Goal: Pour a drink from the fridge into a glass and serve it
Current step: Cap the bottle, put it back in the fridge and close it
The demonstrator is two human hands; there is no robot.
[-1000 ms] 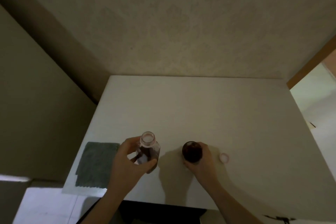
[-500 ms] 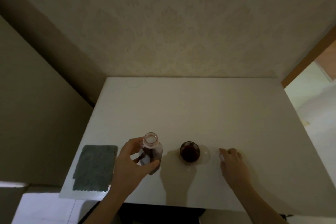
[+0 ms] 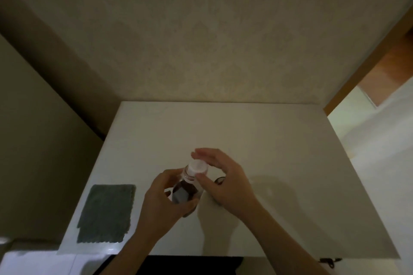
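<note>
The bottle (image 3: 186,187) — clear plastic, dark drink inside — looks light and slightly slick; best gripped round its body. The left hand (image 3: 164,198) wraps that body above the table (image 3: 279,163), while the right hand (image 3: 225,183) pinches the white cap (image 3: 197,166) onto its neck. The glass (image 3: 220,179) peeks out just behind the right hand.

Clear plastic bottle (image 3: 186,190), white plastic cap (image 3: 197,167), matt white table (image 3: 257,140), grey cloth (image 3: 105,213)

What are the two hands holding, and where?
The left hand grips the bottle around its body. The right hand pinches the white cap at the bottle's neck.
</note>
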